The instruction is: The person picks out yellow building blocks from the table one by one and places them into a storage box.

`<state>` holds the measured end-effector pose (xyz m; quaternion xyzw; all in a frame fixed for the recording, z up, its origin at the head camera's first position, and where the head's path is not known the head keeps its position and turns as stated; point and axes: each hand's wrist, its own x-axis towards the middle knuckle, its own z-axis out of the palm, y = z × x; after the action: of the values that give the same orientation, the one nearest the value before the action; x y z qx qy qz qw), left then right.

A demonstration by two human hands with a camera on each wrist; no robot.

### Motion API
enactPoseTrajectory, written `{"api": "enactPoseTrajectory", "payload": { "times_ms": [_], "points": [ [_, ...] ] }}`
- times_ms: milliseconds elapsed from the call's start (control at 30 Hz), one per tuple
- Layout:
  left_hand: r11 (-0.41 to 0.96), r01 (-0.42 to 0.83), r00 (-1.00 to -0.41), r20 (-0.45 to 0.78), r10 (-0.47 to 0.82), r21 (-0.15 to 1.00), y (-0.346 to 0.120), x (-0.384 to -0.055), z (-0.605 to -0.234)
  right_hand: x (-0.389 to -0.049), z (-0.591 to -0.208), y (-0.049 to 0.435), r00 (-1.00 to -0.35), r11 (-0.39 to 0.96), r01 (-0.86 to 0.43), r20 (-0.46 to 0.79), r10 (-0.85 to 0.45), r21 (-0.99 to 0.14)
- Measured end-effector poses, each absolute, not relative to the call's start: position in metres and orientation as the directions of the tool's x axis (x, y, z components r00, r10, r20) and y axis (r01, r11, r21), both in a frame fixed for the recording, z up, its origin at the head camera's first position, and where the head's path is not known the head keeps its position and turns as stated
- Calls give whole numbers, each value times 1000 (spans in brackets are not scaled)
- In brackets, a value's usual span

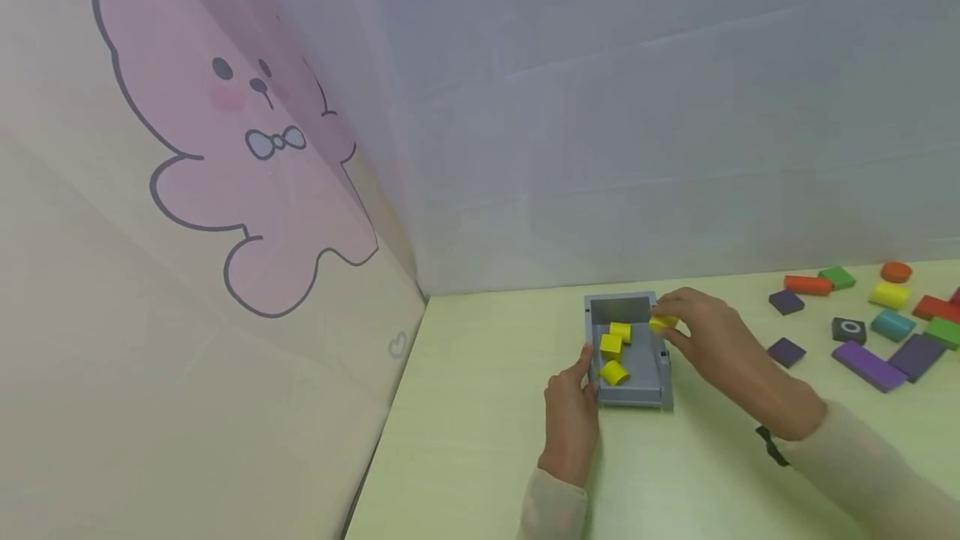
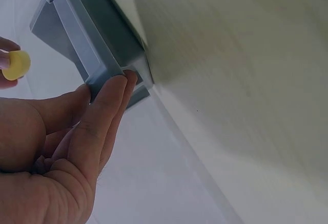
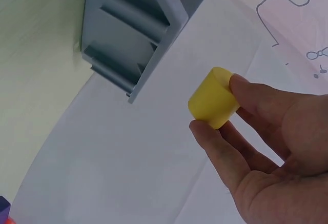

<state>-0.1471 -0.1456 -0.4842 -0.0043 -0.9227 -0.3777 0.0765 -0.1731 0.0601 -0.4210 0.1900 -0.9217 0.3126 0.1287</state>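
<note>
A grey open-topped box (image 1: 647,357) stands on the table with three yellow blocks (image 1: 611,347) inside. My left hand (image 1: 572,419) grips the box's left wall; in the left wrist view the thumb and fingers (image 2: 110,93) pinch the grey rim (image 2: 84,29) from both sides. Above the box's far right corner, my right hand (image 1: 712,344) holds another yellow block (image 1: 663,323). The right wrist view shows it as a short yellow cylinder (image 3: 212,98), pinched between thumb and fingertips, apart from the box.
Several coloured blocks lie scattered at the table's right, among them a purple bar (image 1: 868,366), a blue cylinder (image 1: 892,324), a yellow cylinder (image 1: 890,296) and a red cylinder (image 1: 807,284). A pale wall sheet (image 1: 637,148) rises behind the table; another with a pink bear stands left.
</note>
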Motion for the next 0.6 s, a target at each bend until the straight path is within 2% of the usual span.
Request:
{"api": "enactPoseTrajectory", "payload": {
  "times_ms": [233, 600],
  "points": [
    [713, 57, -990, 134, -52, 699, -146, -148, -484, -176, -421, 47, -897, 725, -432, 337, -284, -537],
    [732, 88, -984, 171, -40, 676, -147, -148, -487, -181, -423, 26, -874, 695, -476, 374, -309, -539]
  ]
}}
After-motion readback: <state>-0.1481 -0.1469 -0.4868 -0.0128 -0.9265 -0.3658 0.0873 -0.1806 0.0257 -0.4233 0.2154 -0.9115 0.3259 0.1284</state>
